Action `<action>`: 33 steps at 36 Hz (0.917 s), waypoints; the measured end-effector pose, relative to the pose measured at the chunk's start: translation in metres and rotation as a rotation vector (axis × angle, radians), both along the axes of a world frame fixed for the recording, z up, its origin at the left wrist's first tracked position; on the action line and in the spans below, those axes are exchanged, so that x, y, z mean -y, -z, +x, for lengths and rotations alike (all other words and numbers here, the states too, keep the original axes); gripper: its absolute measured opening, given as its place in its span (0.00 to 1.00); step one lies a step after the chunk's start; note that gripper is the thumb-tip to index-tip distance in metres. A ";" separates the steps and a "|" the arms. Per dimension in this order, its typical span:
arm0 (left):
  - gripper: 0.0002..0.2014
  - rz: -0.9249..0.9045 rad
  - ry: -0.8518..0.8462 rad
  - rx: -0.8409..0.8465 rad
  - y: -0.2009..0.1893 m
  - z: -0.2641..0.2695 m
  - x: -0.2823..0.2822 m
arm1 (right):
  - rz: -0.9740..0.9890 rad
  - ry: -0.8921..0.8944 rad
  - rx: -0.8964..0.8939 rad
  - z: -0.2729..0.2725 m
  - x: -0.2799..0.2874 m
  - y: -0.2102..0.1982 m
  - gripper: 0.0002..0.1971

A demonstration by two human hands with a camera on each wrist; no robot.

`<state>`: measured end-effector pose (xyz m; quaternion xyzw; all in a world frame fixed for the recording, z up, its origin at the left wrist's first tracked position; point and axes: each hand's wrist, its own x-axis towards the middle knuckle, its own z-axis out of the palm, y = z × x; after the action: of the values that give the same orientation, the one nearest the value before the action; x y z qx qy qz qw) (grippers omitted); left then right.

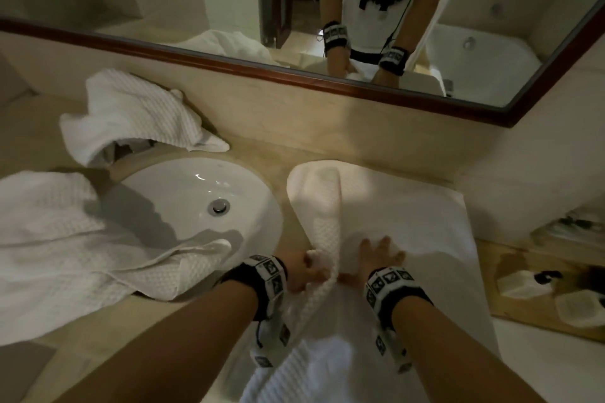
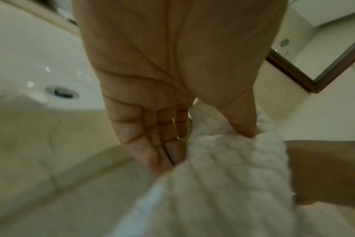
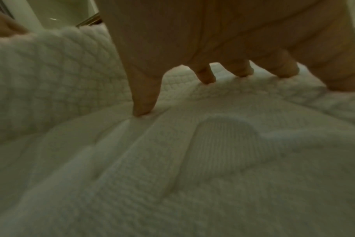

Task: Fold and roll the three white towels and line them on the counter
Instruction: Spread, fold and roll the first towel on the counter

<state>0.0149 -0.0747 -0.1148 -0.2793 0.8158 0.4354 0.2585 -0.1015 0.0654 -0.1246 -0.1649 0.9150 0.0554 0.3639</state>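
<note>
A white towel [image 1: 409, 216] is spread flat on the worktop [image 1: 262, 154], just to the right of the round sink [image 1: 183, 193], and its near end hangs over the front edge. Its left side is folded over into a long raised strip. The near end of that strip is pinched by the left hand [image 1: 299, 270]; in the left wrist view the thumb is seen pushed into the cloth while the fingers [image 2: 152, 144] lie close together beside it. The right hand [image 1: 381, 253] is pressed flat on the towel, with its fingers [image 3: 144, 96] spread apart and their tips pushed into the cloth. A second towel [image 1: 65, 239] is draped over the left rim of the sink. A third towel [image 1: 131, 111] is bunched up behind the sink, under the mirror [image 1: 327, 10].
</note>
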 end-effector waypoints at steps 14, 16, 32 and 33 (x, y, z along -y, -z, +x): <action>0.29 -0.344 0.119 0.265 -0.038 0.024 0.065 | -0.003 -0.057 0.031 -0.008 -0.009 0.007 0.59; 0.30 -0.445 0.115 0.323 -0.044 0.027 0.081 | -0.005 -0.065 0.022 -0.006 -0.010 0.007 0.58; 0.61 -0.492 0.456 0.177 0.021 0.010 0.000 | -0.006 -0.013 0.004 -0.023 -0.032 0.008 0.49; 0.61 -0.489 0.443 0.176 0.024 0.009 0.001 | 0.003 -0.027 0.007 -0.024 -0.035 0.012 0.52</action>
<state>0.0236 -0.0752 -0.1384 -0.1855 0.9114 0.1346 0.3419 -0.1256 0.1008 -0.1370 -0.1768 0.9113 0.0611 0.3668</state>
